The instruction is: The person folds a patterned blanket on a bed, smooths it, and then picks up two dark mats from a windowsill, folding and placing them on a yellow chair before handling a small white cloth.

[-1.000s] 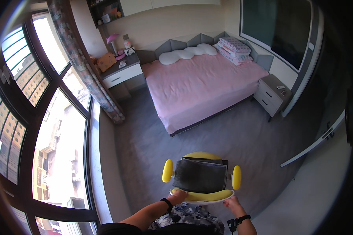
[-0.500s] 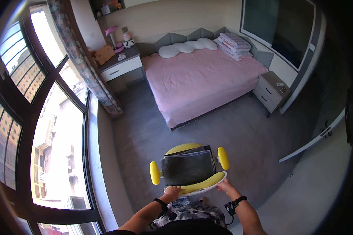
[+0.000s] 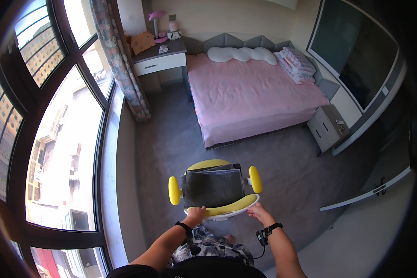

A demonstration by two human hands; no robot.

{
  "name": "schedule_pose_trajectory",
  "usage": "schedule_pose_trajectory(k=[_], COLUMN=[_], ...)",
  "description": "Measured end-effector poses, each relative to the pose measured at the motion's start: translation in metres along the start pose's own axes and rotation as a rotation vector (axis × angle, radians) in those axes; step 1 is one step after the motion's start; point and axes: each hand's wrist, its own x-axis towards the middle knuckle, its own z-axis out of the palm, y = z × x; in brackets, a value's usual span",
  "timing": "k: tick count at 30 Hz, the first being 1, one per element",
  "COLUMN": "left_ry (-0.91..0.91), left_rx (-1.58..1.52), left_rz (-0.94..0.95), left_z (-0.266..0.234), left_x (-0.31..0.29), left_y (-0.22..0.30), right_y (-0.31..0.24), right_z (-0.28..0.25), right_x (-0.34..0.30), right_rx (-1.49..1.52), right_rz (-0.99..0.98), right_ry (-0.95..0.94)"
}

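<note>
A yellow and white armchair on the floor in front of me has its curved backrest (image 3: pixel 231 207) nearest my body. My left hand (image 3: pixel 196 213) is closed over the left end of that backrest's top edge. At its right end, my right hand (image 3: pixel 260 212) has its fingers curled round the white rim. Dark grey folded cloth (image 3: pixel 214 187) lies across the seat between the yellow left armrest (image 3: pixel 173 190) and right armrest (image 3: pixel 255 179). The chair's base is hidden beneath the seat.
Beyond the chair stands a pink-covered bed (image 3: pixel 259 99), with a grey nightstand (image 3: pixel 328 128) at its right. Tall windows (image 3: pixel 67 153) and a floral curtain (image 3: pixel 120 65) line the left. A desk (image 3: pixel 160 62) fills the back left corner; a white door (image 3: pixel 366 199) stands at right.
The chair has shifted left relative to the bed and a little closer to it, both hands still on the backrest. My view has turned left, so the room appears farther right.
</note>
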Motion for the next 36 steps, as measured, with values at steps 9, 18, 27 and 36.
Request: schedule_pose_trajectory(k=[9,18,27,36], left_ry=[0.109,0.156,0.202,0.322], left_rx=[0.159,0.100,0.031,-0.182], left_rz=[-0.017,-0.049,-0.180,-0.567], left_z=[-0.028,-0.046,-0.071,-0.089], left_x=[0.026,0.034,0.045,0.056], left_y=[-0.083,-0.136,-0.191,-0.227], right_y=[-0.046,-0.104,-0.146,-0.203], right_z=[0.062,0.108,0.145,0.191], right_x=[0.034,0.048,0.088,0.128], right_rx=[-0.083,-0.282,-0.369,-0.540], right_rz=[-0.049,-0.006,-0.072,-0.153], right_ry=[-0.093,-0.079,-0.186,-0.429])
